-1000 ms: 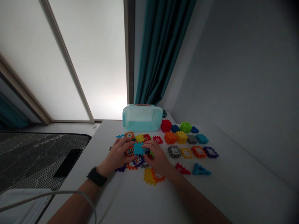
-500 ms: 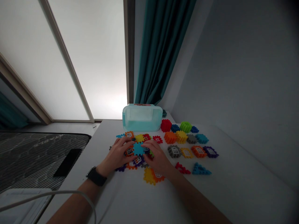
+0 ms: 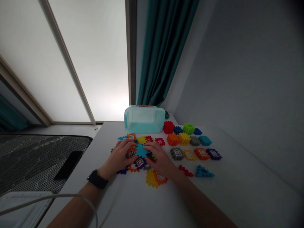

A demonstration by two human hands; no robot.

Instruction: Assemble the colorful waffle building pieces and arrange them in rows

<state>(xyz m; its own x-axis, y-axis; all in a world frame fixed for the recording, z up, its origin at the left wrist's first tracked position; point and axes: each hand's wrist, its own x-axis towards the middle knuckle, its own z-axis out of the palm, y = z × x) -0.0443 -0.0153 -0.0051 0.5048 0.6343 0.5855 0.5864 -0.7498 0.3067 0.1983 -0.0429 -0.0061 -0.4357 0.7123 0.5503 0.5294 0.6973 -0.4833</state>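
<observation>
A light blue square building tile with toothed edges is between my two hands, above a loose pile of coloured tiles. My left hand has its thumb and fingers curled at the tile's left side. From the right, my right hand grips the opposite side. Around and under the fingers lie an orange window tile, a purple window tile and a yellow tile. Close to my right wrist, a yellow tile overlaps an orange window tile. My hands partly cover the pile.
A clear turquoise bin lies on its side at the back of the white table. Rows of stacked tiles, including red ones and a blue triangle, line the right. A white cable crosses at lower left.
The light blue tile has turned slightly and tilted between my fingers. Both hands stay in nearly the same place, and the other tiles look unmoved.
</observation>
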